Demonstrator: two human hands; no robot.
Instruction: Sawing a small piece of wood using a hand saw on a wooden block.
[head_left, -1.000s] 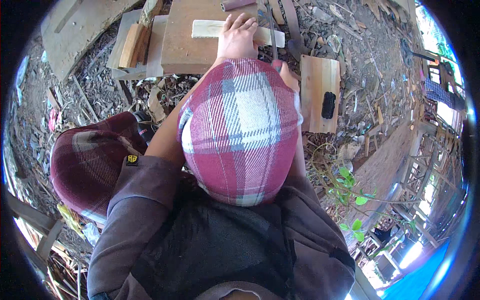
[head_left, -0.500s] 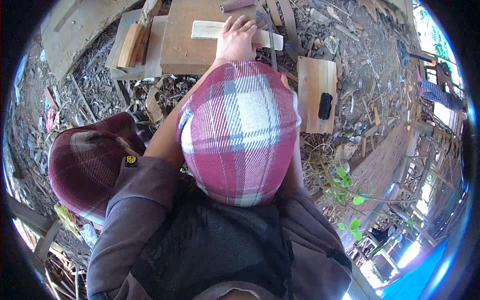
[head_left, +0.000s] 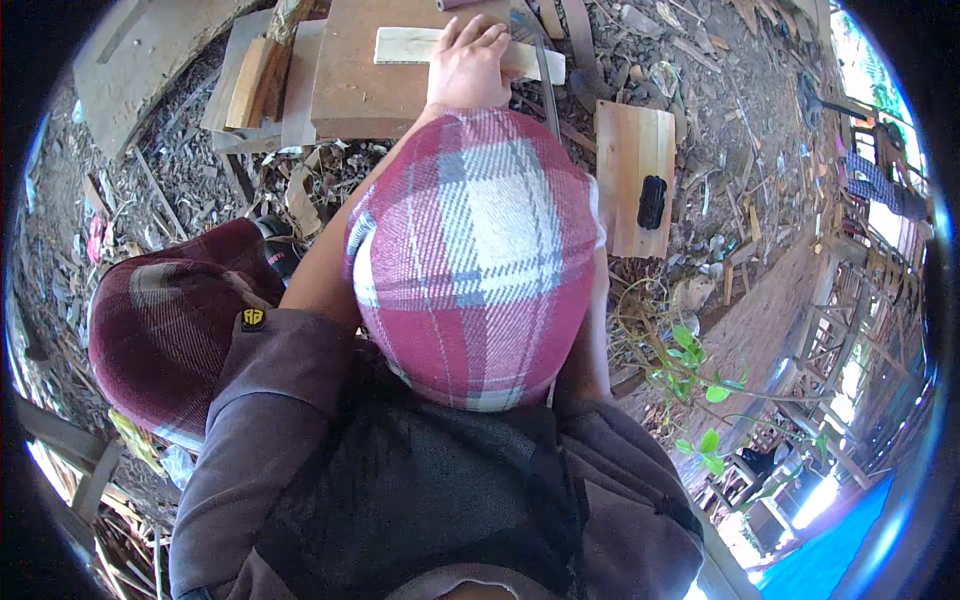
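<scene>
My left hand (head_left: 466, 68) lies with spread fingers across a pale wooden strip (head_left: 400, 46), pressing it on a thick brown board (head_left: 365, 100). A long narrow metal blade (head_left: 548, 95) crosses the right part of the strip. My right forearm (head_left: 595, 360) comes up behind my raised knee in red and white plaid cloth (head_left: 475, 260); the right hand is hidden behind that knee, so its grip does not show.
Stacked wood offcuts (head_left: 255, 85) lie left of the board. At right are a light plank (head_left: 625, 140) with a black object (head_left: 651, 203) on it and a leafy sapling (head_left: 700, 390). Scraps litter the dirt; wooden framing and blue sheeting (head_left: 820, 550) are at the far right.
The red handle and part of my right hand, visible a second ago, are now behind the knee. The view has shifted slightly; my left hand stays on the strip.
</scene>
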